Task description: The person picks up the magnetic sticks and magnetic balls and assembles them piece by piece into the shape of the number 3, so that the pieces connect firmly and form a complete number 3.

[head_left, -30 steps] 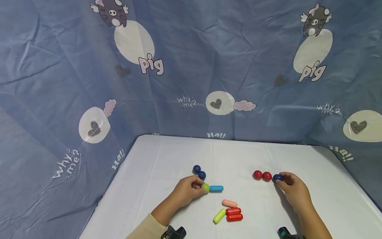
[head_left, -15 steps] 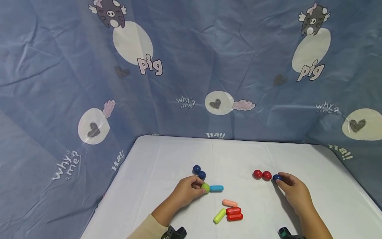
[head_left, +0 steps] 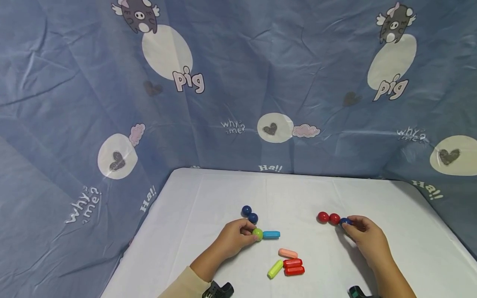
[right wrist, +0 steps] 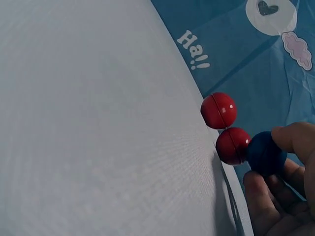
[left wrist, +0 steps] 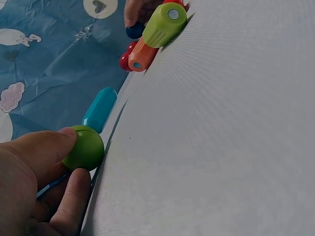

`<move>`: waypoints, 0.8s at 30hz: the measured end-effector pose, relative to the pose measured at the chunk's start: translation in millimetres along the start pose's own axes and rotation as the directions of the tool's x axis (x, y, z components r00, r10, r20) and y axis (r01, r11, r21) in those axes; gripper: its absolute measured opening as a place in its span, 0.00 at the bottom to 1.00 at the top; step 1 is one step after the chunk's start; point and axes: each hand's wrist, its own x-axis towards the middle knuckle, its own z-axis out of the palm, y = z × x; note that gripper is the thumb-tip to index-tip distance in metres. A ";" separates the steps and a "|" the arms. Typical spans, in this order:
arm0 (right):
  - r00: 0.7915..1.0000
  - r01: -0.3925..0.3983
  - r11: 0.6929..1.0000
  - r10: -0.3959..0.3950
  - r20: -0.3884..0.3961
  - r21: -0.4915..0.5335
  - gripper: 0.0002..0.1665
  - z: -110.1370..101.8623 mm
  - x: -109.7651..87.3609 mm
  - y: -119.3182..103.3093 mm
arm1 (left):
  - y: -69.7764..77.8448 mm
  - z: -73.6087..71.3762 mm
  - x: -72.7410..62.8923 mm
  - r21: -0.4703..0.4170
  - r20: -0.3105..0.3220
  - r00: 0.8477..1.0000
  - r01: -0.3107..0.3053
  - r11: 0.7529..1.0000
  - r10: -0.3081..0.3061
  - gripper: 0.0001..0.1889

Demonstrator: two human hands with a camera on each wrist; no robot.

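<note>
My left hand (head_left: 233, 239) pinches a green ball (left wrist: 84, 148) between thumb and fingers. A light-blue rod (head_left: 271, 234) lies end-on against that ball, pointing right. Just behind the hand sit two dark blue balls (head_left: 249, 214). On the right, my right hand (head_left: 367, 236) pinches another dark blue ball (right wrist: 267, 153), its thumb below and fingers above in the head view. This ball meets the nearer of two red balls (right wrist: 233, 146), which sit side by side in a row with it. Part of the held blue ball is hidden by the fingertips.
Between the hands, closer to me, lie a salmon rod (head_left: 288, 253), a yellow-green rod (head_left: 275, 269) and two red rods (head_left: 294, 267). A white cloth (head_left: 208, 190) covers the table. A blue printed curtain (head_left: 231, 82) hangs behind it.
The right hand has moved slightly left, bringing its blue ball from a small gap up against the red balls. The left hand stays in place with the green ball.
</note>
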 end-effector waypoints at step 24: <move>0.974 0.202 0.979 -0.197 0.115 -0.038 0.30 20.9 -14.3 -23.7 | -1.6 1.6 0.3 -0.005 -0.007 1.000 -0.008 1.000 0.007 0.11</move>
